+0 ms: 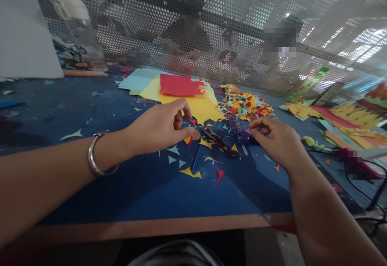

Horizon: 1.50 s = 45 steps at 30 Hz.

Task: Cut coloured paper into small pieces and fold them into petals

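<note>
My left hand (165, 127), with a silver bangle at its wrist, hovers over paper scraps; its fingers are curled, and thumb and forefinger stand apart with nothing visible between them. My right hand (276, 141) has thumb and forefinger drawn close together beside a small orange scrap (248, 131); whether it is held I cannot tell. Between the hands lie a dark-handled tool (222, 143), perhaps scissors, a thin blue stick (197, 156) and a blue-purple tool with a pale tip (237, 131). Yellow sheets (193, 107) and a red sheet (178, 84) lie just beyond.
A heap of cut coloured paper (249, 104) sits at the back right. Light-blue sheets (137, 79) lie left of the red one. A bottle (81, 32) stands far left before a perforated screen (130, 20). A magenta object (350, 161) with black cords lies right.
</note>
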Each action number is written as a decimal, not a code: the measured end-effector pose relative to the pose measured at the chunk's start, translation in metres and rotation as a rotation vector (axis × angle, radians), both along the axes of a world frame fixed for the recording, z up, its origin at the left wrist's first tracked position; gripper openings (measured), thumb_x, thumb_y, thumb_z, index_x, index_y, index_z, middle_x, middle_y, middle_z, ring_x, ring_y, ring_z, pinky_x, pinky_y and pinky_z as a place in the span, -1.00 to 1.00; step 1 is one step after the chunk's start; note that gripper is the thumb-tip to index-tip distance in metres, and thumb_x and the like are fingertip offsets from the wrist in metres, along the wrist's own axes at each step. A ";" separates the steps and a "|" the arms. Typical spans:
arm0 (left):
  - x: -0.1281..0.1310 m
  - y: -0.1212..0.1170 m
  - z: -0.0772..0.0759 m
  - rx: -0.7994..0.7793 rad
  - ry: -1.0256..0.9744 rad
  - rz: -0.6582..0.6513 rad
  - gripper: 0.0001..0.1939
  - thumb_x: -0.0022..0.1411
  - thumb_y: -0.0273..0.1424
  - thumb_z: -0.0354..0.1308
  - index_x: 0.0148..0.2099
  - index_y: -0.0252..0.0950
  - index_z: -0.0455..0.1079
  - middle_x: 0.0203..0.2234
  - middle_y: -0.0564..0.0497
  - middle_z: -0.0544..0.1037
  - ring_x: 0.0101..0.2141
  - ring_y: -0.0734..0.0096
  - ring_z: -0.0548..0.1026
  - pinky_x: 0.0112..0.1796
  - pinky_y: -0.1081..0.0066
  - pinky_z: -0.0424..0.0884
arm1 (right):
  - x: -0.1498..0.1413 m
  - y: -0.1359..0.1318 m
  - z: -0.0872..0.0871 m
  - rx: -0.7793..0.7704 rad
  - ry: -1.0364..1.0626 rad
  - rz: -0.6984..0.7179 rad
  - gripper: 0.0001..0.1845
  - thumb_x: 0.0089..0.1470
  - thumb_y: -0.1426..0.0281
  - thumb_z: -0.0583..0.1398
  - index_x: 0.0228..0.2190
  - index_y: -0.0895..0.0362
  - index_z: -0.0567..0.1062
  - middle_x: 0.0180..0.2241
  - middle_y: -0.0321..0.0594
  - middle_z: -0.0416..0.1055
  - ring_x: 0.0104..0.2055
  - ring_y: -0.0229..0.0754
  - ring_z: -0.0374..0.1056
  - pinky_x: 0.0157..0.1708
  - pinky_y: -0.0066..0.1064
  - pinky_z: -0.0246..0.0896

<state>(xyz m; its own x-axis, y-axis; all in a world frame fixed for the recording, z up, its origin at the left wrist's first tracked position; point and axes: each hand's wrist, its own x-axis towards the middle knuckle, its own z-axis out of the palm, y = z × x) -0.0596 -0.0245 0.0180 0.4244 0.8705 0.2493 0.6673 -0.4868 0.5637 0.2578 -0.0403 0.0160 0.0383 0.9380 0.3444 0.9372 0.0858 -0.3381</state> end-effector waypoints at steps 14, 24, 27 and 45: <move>0.003 0.011 -0.016 0.083 -0.174 -0.049 -0.88 0.27 -0.40 0.20 -0.18 -0.29 0.53 -0.40 0.03 0.65 -0.39 0.43 0.56 -0.34 0.44 0.37 | 0.025 0.005 -0.007 -0.165 -0.419 0.014 -0.63 -0.01 0.35 0.14 -0.16 0.11 0.58 -0.24 -0.10 0.55 -0.26 0.00 0.44 -0.23 -0.21 0.27; 0.007 0.006 -0.019 0.109 0.102 -0.128 -0.66 0.21 -0.25 0.23 0.00 -0.30 0.48 -0.23 -0.06 0.64 -0.25 0.25 0.57 -0.24 0.33 0.37 | 0.028 0.007 -0.005 -0.195 -0.486 -0.027 -0.64 0.04 0.35 0.12 -0.13 0.13 0.54 -0.11 0.00 0.53 -0.26 0.05 0.47 -0.29 -0.17 0.24; 0.007 0.007 -0.020 0.134 0.107 -0.116 -0.71 0.21 -0.35 0.19 -0.02 -0.30 0.48 -0.27 -0.05 0.63 -0.28 0.27 0.56 -0.27 0.34 0.36 | 0.028 0.007 -0.004 -0.217 -0.512 -0.030 -0.63 0.05 0.36 0.12 -0.10 0.14 0.53 -0.07 0.02 0.52 -0.20 0.08 0.47 -0.23 -0.14 0.26; -0.001 0.022 -0.017 0.278 0.066 -0.074 -0.78 0.26 -0.32 0.17 -0.12 -0.30 0.53 -0.32 -0.04 0.65 -0.35 0.35 0.55 -0.32 0.39 0.37 | -0.063 -0.003 0.032 -0.136 -0.350 0.320 -0.82 0.15 0.33 0.14 -0.26 0.08 0.53 -0.25 -0.14 0.57 -0.33 -0.11 0.42 -0.33 -0.31 0.16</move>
